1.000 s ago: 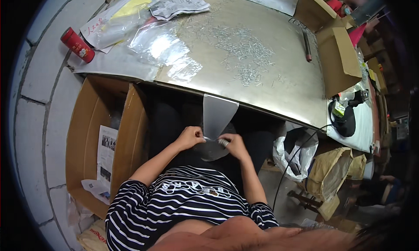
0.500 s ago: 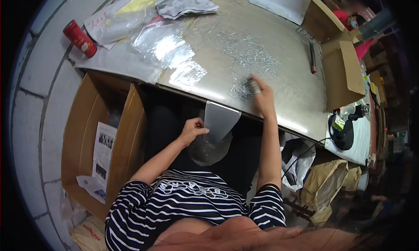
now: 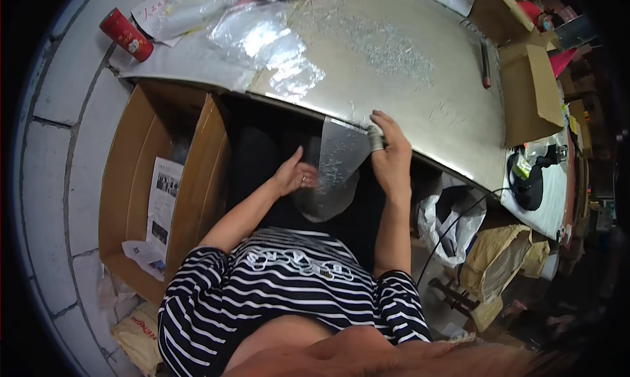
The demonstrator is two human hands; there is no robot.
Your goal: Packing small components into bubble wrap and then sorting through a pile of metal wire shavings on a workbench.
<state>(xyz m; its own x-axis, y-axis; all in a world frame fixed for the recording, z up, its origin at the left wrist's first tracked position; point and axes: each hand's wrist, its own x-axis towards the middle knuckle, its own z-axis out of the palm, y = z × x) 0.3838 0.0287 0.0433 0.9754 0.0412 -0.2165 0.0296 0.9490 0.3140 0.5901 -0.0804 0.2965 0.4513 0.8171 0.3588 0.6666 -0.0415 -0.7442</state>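
A clear plastic bag or sheet (image 3: 336, 170) hangs from the table's front edge down to my lap. Several small shiny metal pins or nails lie on or inside it; which of the two I cannot tell. My left hand (image 3: 295, 174) is open at the bag's left side, thumb up and fingers stretched toward the plastic. My right hand (image 3: 392, 154) is at the table edge by the bag's upper right corner, its fingers extended and a pale wrap around one digit. Farther back on the metal tabletop (image 3: 453, 121) spreads a loose scatter of the same metal pieces (image 3: 400, 59).
Clear plastic wrap (image 3: 262, 42) and papers lie at the back left beside a red can (image 3: 126, 34). An open cardboard box (image 3: 154, 180) stands at my left, another box (image 3: 535, 95) at the right. A dark rod (image 3: 485, 63) rests near the right edge. White bags (image 3: 453, 223) hang below.
My right hand has come from the near pile to the table edge, and that pile is gone from the tabletop. Metal pieces now show at the bag. My left hand has let go of the plastic.
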